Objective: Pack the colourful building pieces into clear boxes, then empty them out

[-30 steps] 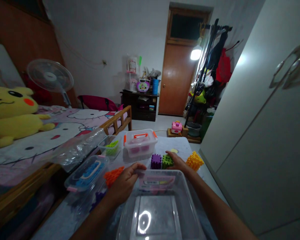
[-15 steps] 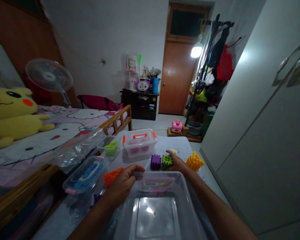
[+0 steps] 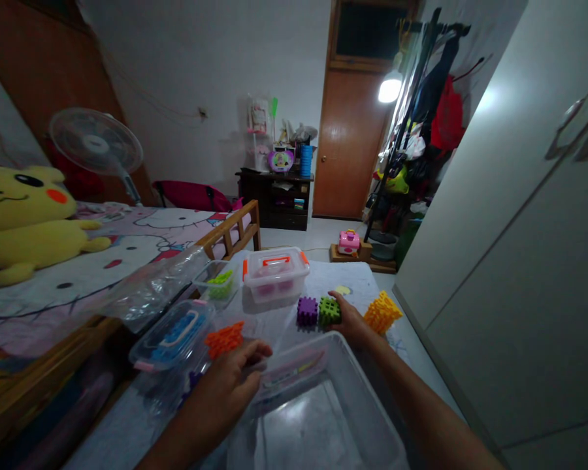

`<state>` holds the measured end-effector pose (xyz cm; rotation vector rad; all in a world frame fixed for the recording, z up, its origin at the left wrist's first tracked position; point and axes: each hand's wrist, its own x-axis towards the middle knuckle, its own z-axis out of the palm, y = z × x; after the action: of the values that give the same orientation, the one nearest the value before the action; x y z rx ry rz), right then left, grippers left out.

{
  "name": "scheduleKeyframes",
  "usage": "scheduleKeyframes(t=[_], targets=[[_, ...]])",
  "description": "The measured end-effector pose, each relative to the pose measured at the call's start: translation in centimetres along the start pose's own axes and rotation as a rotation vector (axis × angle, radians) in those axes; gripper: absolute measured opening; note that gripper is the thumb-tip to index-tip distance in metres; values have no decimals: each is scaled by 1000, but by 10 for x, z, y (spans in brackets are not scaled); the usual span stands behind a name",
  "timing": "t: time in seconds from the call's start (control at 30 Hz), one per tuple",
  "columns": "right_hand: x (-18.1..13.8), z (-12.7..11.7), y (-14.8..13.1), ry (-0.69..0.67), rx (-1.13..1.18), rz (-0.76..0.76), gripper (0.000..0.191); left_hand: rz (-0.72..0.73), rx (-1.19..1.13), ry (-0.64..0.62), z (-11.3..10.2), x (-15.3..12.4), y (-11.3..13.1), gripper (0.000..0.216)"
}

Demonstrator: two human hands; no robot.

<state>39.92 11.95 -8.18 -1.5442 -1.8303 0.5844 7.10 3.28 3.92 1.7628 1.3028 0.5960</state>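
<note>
My right hand (image 3: 351, 322) has its fingers and thumb around a green lattice block cube (image 3: 330, 312). Just left of that cube sits a similar purple block cube (image 3: 307, 312). A yellow block piece (image 3: 383, 312) lies to the right of my right wrist. My left hand (image 3: 235, 378) is slightly blurred, its thumb and fingers apart, at the far left corner of a clear plastic bin (image 3: 372, 398). Whether the thumb presses on the rim I cannot tell. Beyond my left hand lies an orange block piece (image 3: 224, 339).
A lidded clear box with orange clips (image 3: 276, 274) stands at the back, beside an open tub (image 3: 217, 281) with light green pieces. To the left is a lidded box (image 3: 174, 336) with blue contents. A bed (image 3: 142, 261) borders the left, a wardrobe (image 3: 485, 274) the right.
The clear bin has turned, its far left corner coming nearer to me. My left hand has shifted back and left with it. My right hand stays at the green cube.
</note>
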Motion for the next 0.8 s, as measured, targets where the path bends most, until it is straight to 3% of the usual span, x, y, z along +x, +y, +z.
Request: scheduleKeyframes(t=[0.63,0.8], targets=[[-3,1,-4,36,-64,1,80,-74,199,108,-2,-29,0,27],[-5,4,-5,63,-39,-5,91,-82,249,94,1,-29,4,24]])
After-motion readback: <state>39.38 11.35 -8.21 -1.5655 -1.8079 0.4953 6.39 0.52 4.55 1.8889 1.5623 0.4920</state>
